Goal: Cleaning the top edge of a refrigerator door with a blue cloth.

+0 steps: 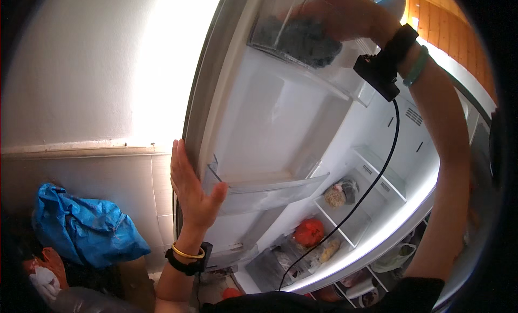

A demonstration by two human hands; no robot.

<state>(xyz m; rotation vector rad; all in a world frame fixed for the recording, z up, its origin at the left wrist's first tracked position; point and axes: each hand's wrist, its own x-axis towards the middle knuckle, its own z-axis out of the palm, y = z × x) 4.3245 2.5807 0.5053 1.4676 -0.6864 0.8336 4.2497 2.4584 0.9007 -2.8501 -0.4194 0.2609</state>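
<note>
My left hand (pixel 195 195) lies against the edge of the open refrigerator door (pixel 195 111), fingers extended and thumb apart towards the inner side. My right hand (pixel 344 15) is raised at the top of the door, by the upper clear plastic door bin (pixel 259 36). A dark, blurred bundle (pixel 303 42) shows through that bin. The fingers of my right hand are blurred and partly behind the bin, so their hold on the bundle cannot be told. Lower on the door sits a second clear bin (pixel 275 193).
Inside the lit refrigerator, a bagged item (pixel 336 195) rests on a glass shelf (pixel 366 220). Below are a red bag (pixel 308 232) and a yellowish item (pixel 330 250). A black cable (pixel 376 179) hangs from my right wrist device. A blue sack (pixel 89 228) stands by the wall (pixel 81 78).
</note>
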